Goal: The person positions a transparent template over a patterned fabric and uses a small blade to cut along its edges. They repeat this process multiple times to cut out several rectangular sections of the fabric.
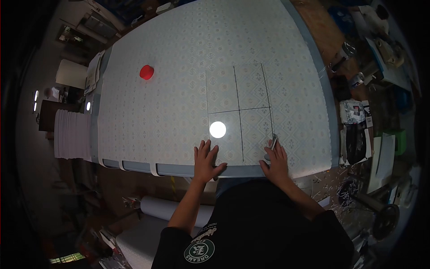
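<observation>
A pale patterned sheet [179, 98] covers the large table. Dark straight lines [239, 110] form a grid on a clear, glossy-looking area of it, in front of me. My left hand [206, 162] lies flat at the near edge, left of the grid, fingers spread and holding nothing. Over at the grid's lower right corner, my right hand [276, 161] has its fingers closed around a slim metal-coloured tool [273, 141], its tip pointing away from me along the right line. The fingers partly hide this tool, and I cannot tell its exact kind. A bright round spot [217, 129] shows beyond my left fingertips.
A red round container [146, 72] sits on the sheet at the far left. White stacked sheets [71, 134] stand beyond the table's left edge. Shelves to the right hold a can [357, 80] and packages [353, 112]. White rolls [177, 208] lie below the near edge; paper scraps litter the floor.
</observation>
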{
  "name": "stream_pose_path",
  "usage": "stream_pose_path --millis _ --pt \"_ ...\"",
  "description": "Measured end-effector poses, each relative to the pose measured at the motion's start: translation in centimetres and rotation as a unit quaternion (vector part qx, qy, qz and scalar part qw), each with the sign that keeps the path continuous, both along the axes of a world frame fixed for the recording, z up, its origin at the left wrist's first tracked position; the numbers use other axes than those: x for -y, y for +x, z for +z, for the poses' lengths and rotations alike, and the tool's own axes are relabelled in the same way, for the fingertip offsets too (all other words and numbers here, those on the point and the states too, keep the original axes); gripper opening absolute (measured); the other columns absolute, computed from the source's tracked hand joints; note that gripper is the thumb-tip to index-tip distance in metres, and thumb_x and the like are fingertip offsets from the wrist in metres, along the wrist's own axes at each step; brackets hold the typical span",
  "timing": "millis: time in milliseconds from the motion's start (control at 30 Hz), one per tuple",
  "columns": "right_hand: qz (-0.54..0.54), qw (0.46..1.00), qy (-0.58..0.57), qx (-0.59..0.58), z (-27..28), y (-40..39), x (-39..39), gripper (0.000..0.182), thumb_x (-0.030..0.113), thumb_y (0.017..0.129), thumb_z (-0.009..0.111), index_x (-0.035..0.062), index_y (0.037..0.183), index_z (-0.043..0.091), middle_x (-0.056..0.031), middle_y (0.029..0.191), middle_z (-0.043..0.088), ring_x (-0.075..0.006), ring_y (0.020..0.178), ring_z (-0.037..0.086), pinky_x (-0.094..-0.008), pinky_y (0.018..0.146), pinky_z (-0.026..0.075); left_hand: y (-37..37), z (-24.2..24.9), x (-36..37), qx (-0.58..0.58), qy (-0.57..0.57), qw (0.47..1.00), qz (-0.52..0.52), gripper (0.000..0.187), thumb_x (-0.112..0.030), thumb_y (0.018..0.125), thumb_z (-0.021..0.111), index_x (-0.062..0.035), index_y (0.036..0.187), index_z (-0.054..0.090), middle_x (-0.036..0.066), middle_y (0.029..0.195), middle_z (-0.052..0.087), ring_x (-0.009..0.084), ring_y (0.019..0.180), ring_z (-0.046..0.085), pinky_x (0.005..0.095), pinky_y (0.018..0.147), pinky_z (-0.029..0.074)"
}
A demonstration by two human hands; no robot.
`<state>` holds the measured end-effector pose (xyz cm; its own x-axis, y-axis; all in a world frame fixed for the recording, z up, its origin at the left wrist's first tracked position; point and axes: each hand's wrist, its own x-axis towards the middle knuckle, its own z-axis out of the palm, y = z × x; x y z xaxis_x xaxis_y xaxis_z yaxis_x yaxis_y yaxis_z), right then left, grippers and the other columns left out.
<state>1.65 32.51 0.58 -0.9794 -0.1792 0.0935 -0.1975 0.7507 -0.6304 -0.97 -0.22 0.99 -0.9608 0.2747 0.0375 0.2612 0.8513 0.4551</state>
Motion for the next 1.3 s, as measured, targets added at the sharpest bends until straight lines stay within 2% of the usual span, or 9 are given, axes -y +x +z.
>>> stream_pose_path --millis 133,333,600,833,1133,1300 --pt "-0.016 1.0 0.002 0.001 -0.5 0.2 0.1 0.06 0.023 0.085 0.077 0.0026 0.136 0.054 -0.0229 0.16 0.04 -0.0444 0.152 0.029 -0.0579 0.12 0.025 -0.1 -0.1 0.1 -0.015 -0.001 1.0 -0.006 0.079 -0.049 0.075 0.083 -0.0127 0.141 0.059 0.019 0.161 0.038 0.0455 0.151 0.028 0.07 0.119 0.017" --pt "-0.062 0.997 -0.029 0.044 0.4 0.2 1.3 0.066 0.026 0.082 0.08 0.0016 0.137 0.053 -0.026 0.158 0.041 -0.0464 0.148 0.034 -0.0585 0.12 0.026 0.1 -0.1 0.2 -0.005 0.011 1.0 -0.008 0.077 -0.05 0.078 0.081 -0.0117 0.141 0.06 0.02 0.161 0.038 0.0445 0.152 0.027 0.0668 0.121 0.015" --pt "-0.103 0.995 -0.011 0.009 0.4 -0.1 2.6 0.068 0.028 0.08 0.081 0.0007 0.136 0.052 -0.0285 0.155 0.042 -0.0482 0.144 0.038 -0.0577 0.12 0.024 0.1 -0.4 0.3 -0.01 0.026 0.999 -0.02 0.077 -0.051 0.081 0.078 -0.0106 0.143 0.058 0.022 0.161 0.037 0.0447 0.152 0.026 0.0671 0.121 0.014" --pt "-0.117 0.993 0.019 -0.015 -0.1 -0.2 2.7 0.069 0.028 0.08 0.082 0.0015 0.136 0.052 -0.0262 0.158 0.041 -0.0467 0.145 0.037 -0.0583 0.121 0.024 -0.2 -0.2 0.7 -0.013 0.03 0.999 -0.038 0.075 -0.049 0.082 0.077 -0.0088 0.143 0.058 0.025 0.16 0.037 0.0458 0.152 0.025 0.0671 0.121 0.014" --pt "-0.078 0.996 -0.012 0.032 0.7 0.2 2.0 0.07 0.026 0.08 0.083 0.0028 0.138 0.051 -0.024 0.159 0.041 -0.0456 0.148 0.034 -0.0609 0.121 0.023 -0.2 -0.5 0.4 -0.02 0.036 0.999 -0.029 0.074 -0.047 0.082 0.077 -0.0084 0.142 0.058 0.025 0.159 0.038 0.0465 0.152 0.027 0.0677 0.12 0.015" --pt "-0.071 0.997 0.004 -0.032 -0.4 0.0 1.8 0.069 0.025 0.079 0.084 0.002 0.136 0.052 -0.0237 0.158 0.043 -0.0461 0.147 0.036 -0.0598 0.12 0.024 -0.4 -0.4 0.4 -0.019 0.029 0.999 -0.025 0.074 -0.046 0.081 0.078 -0.0082 0.142 0.058 0.024 0.159 0.039 0.0462 0.152 0.027 0.0678 0.12 0.015"
